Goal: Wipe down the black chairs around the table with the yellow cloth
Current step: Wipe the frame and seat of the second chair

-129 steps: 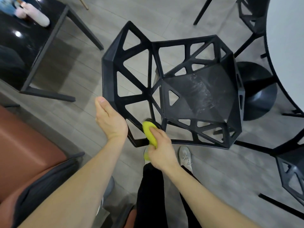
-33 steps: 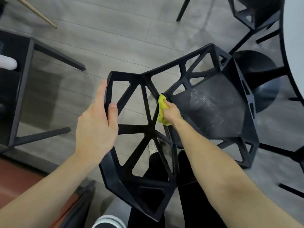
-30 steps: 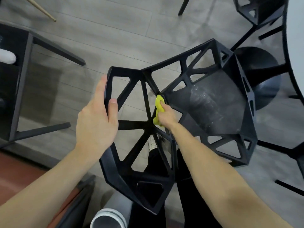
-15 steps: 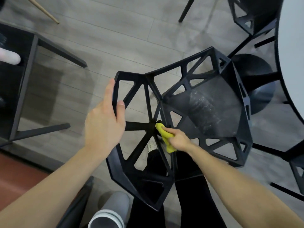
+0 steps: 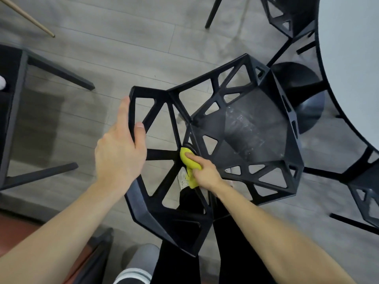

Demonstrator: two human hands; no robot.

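Black chair point(image 5: 254, 140) under inspection stands on the grey plank floor point(image 5: 123, 37), seen from above and behind the backrest. Its shell is an open lattice of triangular cut-outs; the solid seat panel shows pale smears and streaks across its middle.

Left hand point(image 5: 120, 152): placed on the top left edge of the backrest. Fingers lie along the outer side of the rim, thumb is hooked over the inner side, so the rim is clamped between them.

Right hand point(image 5: 205, 173): reaches through over the backrest, fingers curled round the yellow cloth point(image 5: 187, 160). The cloth is bunched and pressed against the point where several backrest struts meet, just beside the rear corner of the seat panel. Part of the cloth hangs below the hand.

The person's legs in black trousers stand directly behind the chair; a white shoe point(image 5: 183, 179) is visible through the lattice.

Surroundings: a round white table point(image 5: 352, 58) with a dark edge occupies the upper right, its black pedestal base point(image 5: 303, 95) just beyond the chair. A second black chair point(image 5: 291, 15) stands at the top, tucked by the table; a third point(image 5: 367, 193) is partly in view at the right edge. A dark bench frame point(image 5: 16, 119) stands at the left. A grey cylindrical bin point(image 5: 135, 267) sits at the bottom edge.
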